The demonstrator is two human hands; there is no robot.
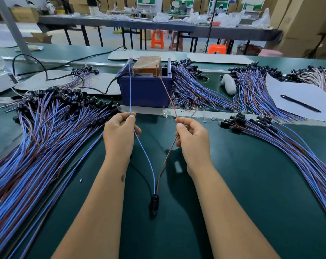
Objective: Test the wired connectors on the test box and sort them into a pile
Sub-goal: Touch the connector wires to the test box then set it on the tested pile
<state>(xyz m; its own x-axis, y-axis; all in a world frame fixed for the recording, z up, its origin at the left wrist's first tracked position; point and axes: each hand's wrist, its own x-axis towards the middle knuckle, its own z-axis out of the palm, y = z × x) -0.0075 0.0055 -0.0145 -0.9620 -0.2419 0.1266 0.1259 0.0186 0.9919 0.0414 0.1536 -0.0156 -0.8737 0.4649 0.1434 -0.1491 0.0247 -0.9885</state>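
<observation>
One black connector (155,200) hangs low in front of the blue box (145,90) — its blue wire (130,94) pinched by the left hand (119,133), its brown wire (169,99) pinched by the right hand (193,139), both ends reaching up to the box top. Big wire piles (46,131) sprawl left and right of the box — a pen (300,106) on paper further right.

You're working in bright, even overhead light — your arms and the connector (155,200) throw soft shadows on the green mat (252,184). The wide lens bends the edges, and the far tables (158,25) look soft.
</observation>
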